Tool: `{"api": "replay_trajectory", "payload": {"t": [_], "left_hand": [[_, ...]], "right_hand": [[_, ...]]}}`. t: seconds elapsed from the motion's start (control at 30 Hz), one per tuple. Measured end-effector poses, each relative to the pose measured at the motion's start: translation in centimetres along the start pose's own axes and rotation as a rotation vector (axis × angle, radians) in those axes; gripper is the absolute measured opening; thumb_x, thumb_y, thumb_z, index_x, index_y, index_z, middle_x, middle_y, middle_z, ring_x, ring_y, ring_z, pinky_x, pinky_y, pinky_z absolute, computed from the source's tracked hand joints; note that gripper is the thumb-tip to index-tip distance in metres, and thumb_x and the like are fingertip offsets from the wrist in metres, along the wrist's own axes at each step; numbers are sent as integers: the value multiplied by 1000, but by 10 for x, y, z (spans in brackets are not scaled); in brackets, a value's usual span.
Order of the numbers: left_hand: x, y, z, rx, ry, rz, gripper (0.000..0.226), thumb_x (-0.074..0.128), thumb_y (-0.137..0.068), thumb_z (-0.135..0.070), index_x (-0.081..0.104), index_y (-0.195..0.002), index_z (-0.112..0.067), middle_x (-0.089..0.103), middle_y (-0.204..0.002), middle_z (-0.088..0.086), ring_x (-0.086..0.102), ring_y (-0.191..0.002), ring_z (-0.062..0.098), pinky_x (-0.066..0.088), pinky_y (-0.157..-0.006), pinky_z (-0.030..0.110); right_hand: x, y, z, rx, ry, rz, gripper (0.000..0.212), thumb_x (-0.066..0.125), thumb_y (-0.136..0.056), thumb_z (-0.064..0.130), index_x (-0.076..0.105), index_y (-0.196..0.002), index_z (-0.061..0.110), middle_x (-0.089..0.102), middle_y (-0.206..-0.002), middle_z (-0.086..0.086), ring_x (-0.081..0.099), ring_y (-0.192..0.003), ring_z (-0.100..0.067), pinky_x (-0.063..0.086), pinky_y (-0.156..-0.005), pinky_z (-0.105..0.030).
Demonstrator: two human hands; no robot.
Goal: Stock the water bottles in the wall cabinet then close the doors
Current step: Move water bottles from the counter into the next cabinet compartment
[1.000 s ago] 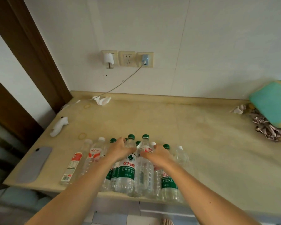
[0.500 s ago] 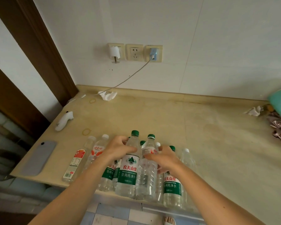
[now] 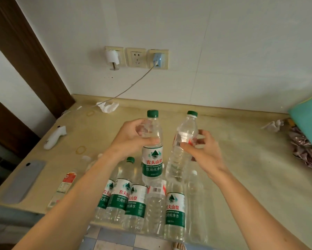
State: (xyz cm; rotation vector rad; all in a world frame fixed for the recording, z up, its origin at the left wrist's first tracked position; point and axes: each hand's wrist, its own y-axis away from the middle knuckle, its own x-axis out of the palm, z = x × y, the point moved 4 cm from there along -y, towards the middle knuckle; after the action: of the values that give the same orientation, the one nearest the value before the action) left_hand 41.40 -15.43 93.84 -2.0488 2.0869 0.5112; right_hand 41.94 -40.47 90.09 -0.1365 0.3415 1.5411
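The left hand (image 3: 133, 139) has its grip clamped round the shoulder of a green-labelled water bottle (image 3: 152, 150), and the right hand (image 3: 203, 150) pinches a clear red-labelled bottle (image 3: 183, 147), both raised above the cluster of bottles (image 3: 142, 204) at the surface's (image 3: 241, 168) near edge. They look empty or nearly so: light, thin-walled, apt to crumple, so hold them at the stiffer shoulder.

Clear bottles (image 3: 152, 150) carry green caps and green-white labels; the counter (image 3: 241, 159) is beige.
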Motion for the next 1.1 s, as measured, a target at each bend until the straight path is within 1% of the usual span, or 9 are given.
{"api": "replay_trajectory", "payload": {"t": [0.13,0.17,0.23,0.33,0.47,0.6,0.73,1.0,1.1], "left_hand": [[48,-22,-6,45,-19,-67,60,95,-59,-34,67,-113,-34,73,-108,-17,66,-105,5,54,-93,33],[59,-27,-6,58,-28,-85,61,95,-60,-33,66,-113,-33,72,-108,-18,64,-104,2,53,-91,30],[80,-35,-4,98,-49,-122,58,95,-61,-33,61,-108,-41,68,-104,-25,60,-100,-9,48,-83,20],[104,-48,1,138,-65,-156,57,93,-63,-35,55,-104,-50,63,-103,-32,55,-104,-13,45,-84,18],[128,-64,9,171,-158,-196,67,92,-64,-40,50,-115,-49,58,-109,-30,54,-108,-9,48,-91,21],[143,-73,25,178,-218,-218,68,92,-66,-39,55,-123,-38,56,-112,-26,56,-109,5,51,-97,31],[144,-79,33,194,-230,-248,68,91,-66,-42,47,-118,-48,53,-111,-28,57,-108,9,51,-94,30],[152,-85,45,164,-270,-78,64,83,-66,-54,45,-118,-50,53,-121,-16,52,-116,9,48,-99,33],[154,-82,55,108,-276,-60,72,87,-66,-51,48,-126,-41,54,-123,-18,50,-118,7,47,-100,33]], "right_hand": [[-27,-12,-5,-118,87,-169,71,88,-75,34,48,-134,29,62,-95,19,67,-79,0,52,-65,-16],[-30,-14,-8,-130,91,-194,68,88,-75,34,47,-129,33,62,-96,19,66,-80,1,53,-67,-16],[-37,-21,-19,-139,80,-229,66,88,-74,35,44,-124,39,62,-106,14,66,-90,-5,58,-82,-31],[-45,-33,-38,-148,52,-245,70,88,-73,41,48,-131,34,61,-119,6,64,-103,-13,57,-92,-43],[-53,-48,-63,-161,42,-218,78,88,-76,43,45,-141,33,57,-126,8,62,-107,-8,57,-94,-41],[-57,-57,-87,-158,-24,-183,78,89,-76,35,47,-141,34,56,-127,9,62,-108,-6,56,-97,-39],[-58,-64,-101,-175,-46,-183,73,88,-76,34,48,-137,38,55,-126,10,61,-109,-4,57,-97,-37],[-61,-71,-110,-241,26,-117,75,86,-77,40,41,-137,45,49,-129,12,57,-114,-2,54,-97,-29],[-64,-67,-115,-244,41,-79,78,86,-76,43,33,-131,62,46,-128,24,54,-119,-2,50,-100,-24]]}}
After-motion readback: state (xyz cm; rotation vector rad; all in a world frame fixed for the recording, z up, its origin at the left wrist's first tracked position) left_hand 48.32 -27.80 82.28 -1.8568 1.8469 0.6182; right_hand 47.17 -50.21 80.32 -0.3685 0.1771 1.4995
